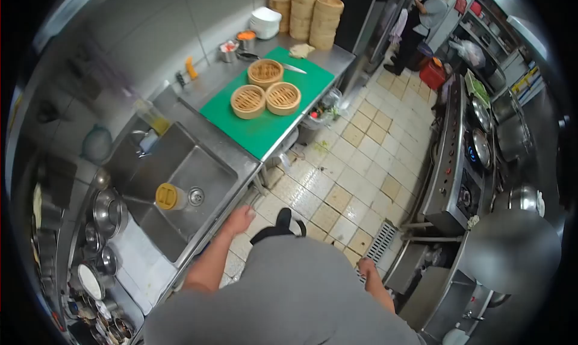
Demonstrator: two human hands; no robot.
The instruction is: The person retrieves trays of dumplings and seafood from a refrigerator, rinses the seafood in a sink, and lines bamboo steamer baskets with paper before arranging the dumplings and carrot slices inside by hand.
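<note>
Right hand [366, 267]: over the tiled floor [361, 158], near the drain grate [382, 241]; fingers look curled, grip cannot be told.
Left hand [241, 219]: just beside the sink [208, 164]; whether spread or pinching, cannot tell.
Yellow-lidded container [171, 197]: standing in the sink, near the left hand.
Green board [241, 134]: on the desk [342, 59], under 3 bamboo steamers [247, 101] and 1 knife [294, 69].
Steamer stacks [301, 11]: 3, beyond the board.
Person [424, 26]: 1, farther off.

"What's stacked against the wall [214, 14]?"
"Bamboo steamers [304, 12], with white bowls [265, 23] just beside them."
"And on the stove [444, 164]?"
"Two woks [481, 147], a blue flame [471, 151] showing by the nearer one."
"Who's at the far end?"
"A person [435, 12] in grey, standing near a red container [432, 74]."
</note>
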